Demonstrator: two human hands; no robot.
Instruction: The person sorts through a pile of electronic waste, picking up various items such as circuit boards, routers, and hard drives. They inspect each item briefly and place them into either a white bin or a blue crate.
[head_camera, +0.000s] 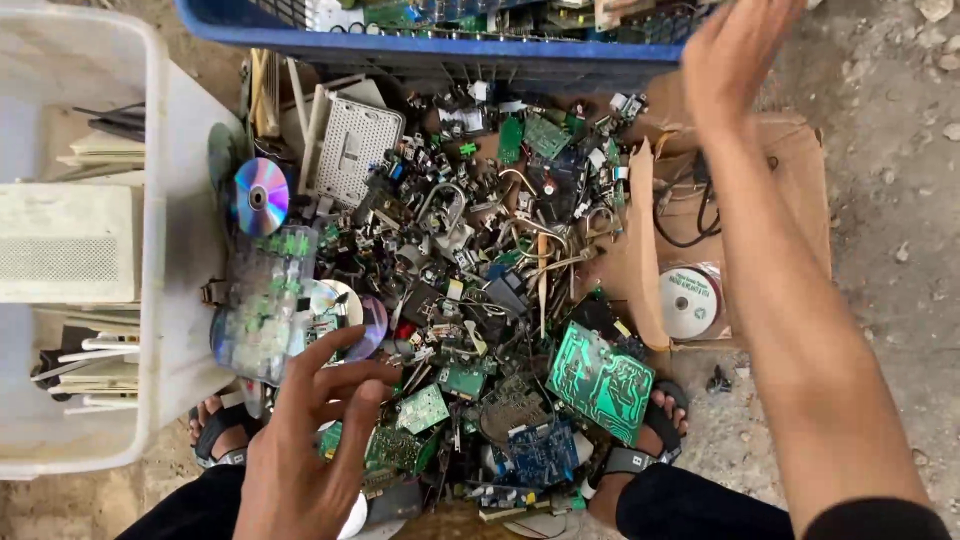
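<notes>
The left hand hovers low over a heap of electronic scrap, fingers spread and curled, grasping nothing; just below its fingertips lie small green circuit boards, flat among loose wires and broken parts; the right hand reaches far up to the rim of a blue plastic crate, fingers loosely extended, and whether it grips anything cannot be told; the heap lies on the ground between the person's sandalled feet; a large bright green circuit board sits at its right edge, a blue board beside it; a shiny disc leans against a white plastic bin on the left; right of the heap, an open cardboard box holds another disc and a black cable.
</notes>
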